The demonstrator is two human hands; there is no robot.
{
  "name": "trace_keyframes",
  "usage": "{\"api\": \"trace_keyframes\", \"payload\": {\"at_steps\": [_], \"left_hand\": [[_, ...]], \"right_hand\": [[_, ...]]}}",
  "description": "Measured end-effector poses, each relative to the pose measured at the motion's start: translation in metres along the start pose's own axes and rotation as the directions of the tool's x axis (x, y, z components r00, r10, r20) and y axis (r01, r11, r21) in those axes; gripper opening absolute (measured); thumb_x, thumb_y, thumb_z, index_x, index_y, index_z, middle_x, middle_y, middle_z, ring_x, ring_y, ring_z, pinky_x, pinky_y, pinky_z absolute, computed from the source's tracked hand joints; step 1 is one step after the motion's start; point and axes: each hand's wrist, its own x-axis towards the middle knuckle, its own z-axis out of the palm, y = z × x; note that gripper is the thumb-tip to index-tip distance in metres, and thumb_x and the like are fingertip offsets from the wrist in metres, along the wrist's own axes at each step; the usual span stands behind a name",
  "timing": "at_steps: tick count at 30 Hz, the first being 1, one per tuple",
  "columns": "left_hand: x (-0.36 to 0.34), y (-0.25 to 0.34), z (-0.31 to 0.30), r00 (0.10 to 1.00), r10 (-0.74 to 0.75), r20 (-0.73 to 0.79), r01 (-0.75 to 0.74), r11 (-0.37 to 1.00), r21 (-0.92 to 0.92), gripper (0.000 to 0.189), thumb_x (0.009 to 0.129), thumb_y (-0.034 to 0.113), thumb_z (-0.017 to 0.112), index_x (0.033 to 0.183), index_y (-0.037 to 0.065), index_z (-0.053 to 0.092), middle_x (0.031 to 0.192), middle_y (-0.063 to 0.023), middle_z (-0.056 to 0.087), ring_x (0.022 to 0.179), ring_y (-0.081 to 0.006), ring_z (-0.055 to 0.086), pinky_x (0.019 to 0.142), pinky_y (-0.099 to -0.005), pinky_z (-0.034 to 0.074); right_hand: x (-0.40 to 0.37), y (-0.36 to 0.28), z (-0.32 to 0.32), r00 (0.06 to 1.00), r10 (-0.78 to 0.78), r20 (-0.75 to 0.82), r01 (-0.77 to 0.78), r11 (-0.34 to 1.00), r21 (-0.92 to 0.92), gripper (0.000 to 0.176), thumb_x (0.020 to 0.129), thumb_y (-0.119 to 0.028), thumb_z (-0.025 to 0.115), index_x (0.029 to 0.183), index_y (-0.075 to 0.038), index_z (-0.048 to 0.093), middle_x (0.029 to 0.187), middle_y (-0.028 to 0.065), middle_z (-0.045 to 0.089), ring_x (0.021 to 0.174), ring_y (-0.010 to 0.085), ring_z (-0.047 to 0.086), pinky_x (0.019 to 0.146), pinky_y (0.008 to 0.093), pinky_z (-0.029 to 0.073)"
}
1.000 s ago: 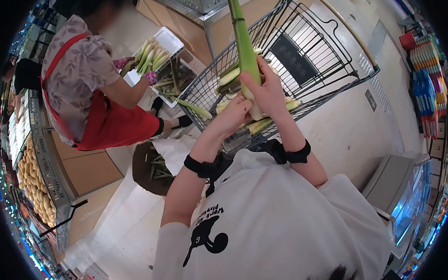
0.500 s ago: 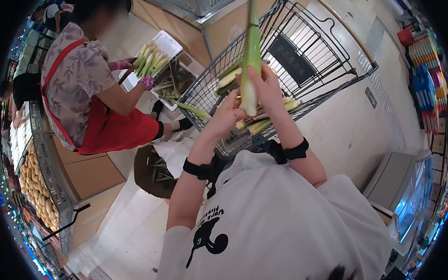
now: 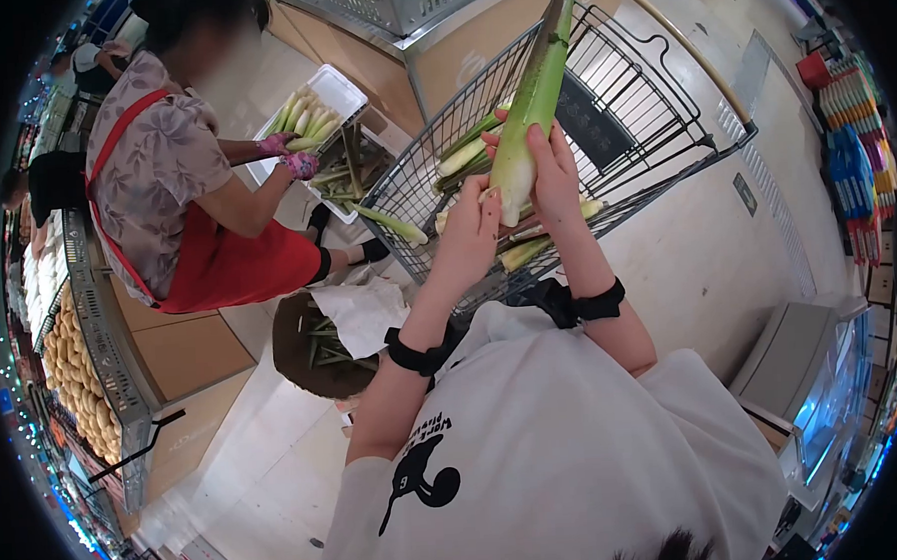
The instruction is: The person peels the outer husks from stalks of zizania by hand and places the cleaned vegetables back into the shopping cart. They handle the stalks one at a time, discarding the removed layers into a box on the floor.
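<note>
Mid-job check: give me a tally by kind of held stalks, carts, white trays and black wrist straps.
Stalk in right hand: 1
Cart: 1
White tray: 1
Wrist straps: 2
Total: 5
Loose stalks in the cart overlap too much to count.

person in red apron (image 3: 179, 192) | white tray (image 3: 346, 85) | brown bin of trimmings (image 3: 289, 339) | potato shelf (image 3: 69, 369)

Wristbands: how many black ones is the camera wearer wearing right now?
2: one black wristband on the left forearm, the other on the right forearm. No more show.
</note>
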Motion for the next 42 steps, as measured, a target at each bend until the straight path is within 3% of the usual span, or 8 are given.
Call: {"api": "trace_keyframes", "payload": {"at_steps": [15, 17, 22, 25, 30, 35, 39, 42], "left_hand": [[-0.004, -0.002, -0.005, 0.975, 0.154, -0.160, -0.095, 0.941, 0.326, 0.018, 0.090, 0.014, 0.037, 0.099, 0.001, 0.046, 0.074, -0.0213, 0.056, 0.068, -0.0376, 0.055, 0.060, -0.0408, 0.042], [-0.003, 0.000, -0.006, 0.972, 0.170, -0.160, -0.105, 0.931, 0.350, 0.018, 0.090, 0.014, 0.038, 0.099, 0.001, 0.047, 0.074, -0.0207, 0.056, 0.068, -0.0363, 0.056, 0.060, -0.0403, 0.042], [0.003, -0.039, -0.023, 0.970, 0.088, -0.227, -0.056, 0.988, 0.145, 0.020, 0.092, 0.015, 0.037, 0.099, -0.001, 0.048, 0.074, -0.0152, 0.057, 0.062, -0.0244, 0.058, 0.058, -0.0347, 0.044], [-0.008, -0.024, -0.030, 0.973, -0.093, -0.210, 0.054, 0.981, -0.184, 0.022, 0.094, 0.014, 0.033, 0.098, -0.002, 0.048, 0.076, -0.0125, 0.059, 0.063, -0.0185, 0.059, 0.060, -0.0283, 0.047], [-0.025, -0.035, -0.049, 0.981, -0.064, -0.186, 0.045, 0.993, -0.105, 0.020, 0.093, 0.012, 0.033, 0.100, -0.001, 0.047, 0.080, -0.0107, 0.059, 0.072, -0.0160, 0.059, 0.066, -0.0255, 0.048], [-0.030, -0.045, -0.027, 0.968, -0.032, -0.250, -0.090, 0.881, -0.464, 0.027, 0.094, 0.024, 0.039, 0.111, 0.004, 0.037, 0.116, -0.0097, 0.045, 0.104, -0.0156, 0.050, 0.088, -0.0313, 0.042], [-0.018, -0.057, -0.011, 0.965, 0.007, -0.262, -0.159, 0.809, -0.566, 0.024, 0.093, 0.023, 0.041, 0.110, 0.006, 0.037, 0.106, -0.0068, 0.047, 0.100, -0.0141, 0.049, 0.091, -0.0301, 0.038], [-0.022, -0.042, -0.009, 0.969, 0.125, -0.214, -0.151, 0.982, -0.112, 0.017, 0.092, 0.014, 0.041, 0.105, 0.006, 0.037, 0.099, -0.0058, 0.047, 0.094, -0.0122, 0.047, 0.086, -0.0272, 0.038]], "right_hand": [[-0.009, 0.002, 0.000, 0.990, -0.040, 0.136, 0.007, 0.972, 0.233, 0.039, 0.092, -0.014, 0.038, 0.127, -0.001, 0.028, 0.126, 0.0176, 0.041, 0.107, 0.0287, 0.050, 0.090, 0.0379, 0.043], [-0.006, 0.013, -0.007, 0.997, -0.067, 0.048, 0.078, 0.956, -0.283, 0.047, 0.085, -0.010, 0.051, 0.126, -0.001, 0.030, 0.120, 0.0155, 0.047, 0.105, 0.0236, 0.051, 0.088, 0.0342, 0.044], [-0.015, -0.007, -0.001, 0.998, 0.062, 0.004, -0.052, 0.862, -0.504, 0.067, 0.068, -0.017, 0.073, 0.121, -0.001, 0.034, 0.105, 0.0109, 0.053, 0.096, 0.0173, 0.053, 0.083, 0.0299, 0.045], [-0.018, -0.003, -0.011, 0.990, 0.112, 0.084, -0.075, 0.933, -0.353, 0.065, 0.070, -0.011, 0.070, 0.122, -0.002, 0.032, 0.106, 0.0130, 0.053, 0.097, 0.0208, 0.055, 0.083, 0.0327, 0.046], [-0.014, -0.002, -0.016, 0.953, 0.234, 0.191, -0.280, 0.921, 0.271, 0.054, 0.071, 0.002, 0.059, 0.119, -0.007, 0.037, 0.112, 0.0169, 0.050, 0.107, 0.0280, 0.050, 0.090, 0.0471, 0.044], [-0.016, 0.011, -0.008, 0.961, 0.237, 0.143, -0.265, 0.935, 0.235, 0.037, 0.074, 0.003, 0.057, 0.106, -0.006, 0.039, 0.097, 0.0102, 0.051, 0.097, 0.0247, 0.053, 0.088, 0.0447, 0.046], [-0.016, 0.020, -0.021, 0.917, 0.396, -0.052, -0.381, 0.906, 0.184, 0.028, 0.080, -0.007, 0.055, 0.105, -0.005, 0.042, 0.096, 0.0100, 0.051, 0.090, 0.0228, 0.053, 0.085, 0.0420, 0.046], [-0.017, 0.023, -0.033, 0.834, 0.532, -0.150, -0.501, 0.842, 0.200, 0.020, 0.081, -0.012, 0.049, 0.100, -0.004, 0.047, 0.094, 0.0065, 0.051, 0.090, 0.0189, 0.051, 0.083, 0.0383, 0.045]]}}
